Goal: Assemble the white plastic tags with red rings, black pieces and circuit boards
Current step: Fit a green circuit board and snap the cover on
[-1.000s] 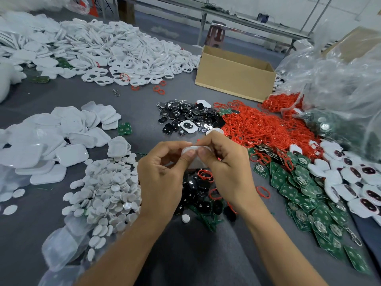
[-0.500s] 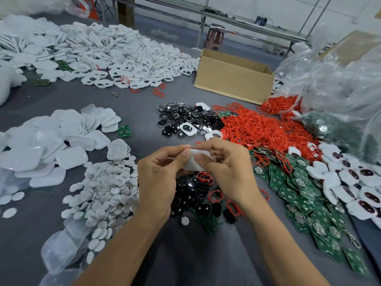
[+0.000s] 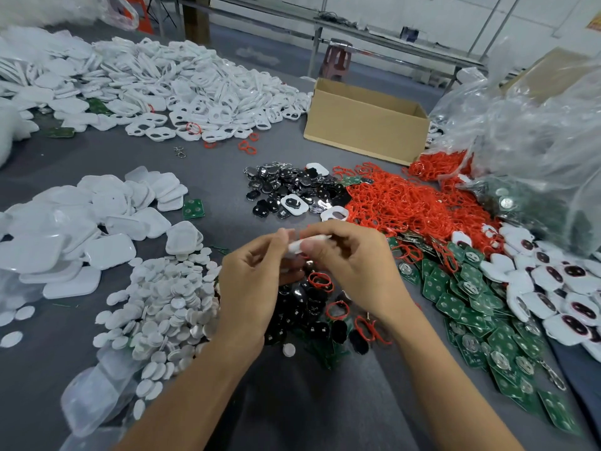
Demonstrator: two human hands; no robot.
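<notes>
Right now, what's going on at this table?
A person pinches one white tag with the left hand and right hand, above a heap of black pieces. To the right lie piles of red rings and boards, to the left white discs. Whether anything is fitted in the tag cannot be seen.

The white tag is largely covered by the left hand and right hand — only a blurred edge shows. Black pieces beneath are partly hidden. Circuit boards inside the plastic bag are indistinct — the bag is cut off at the right edge.
</notes>
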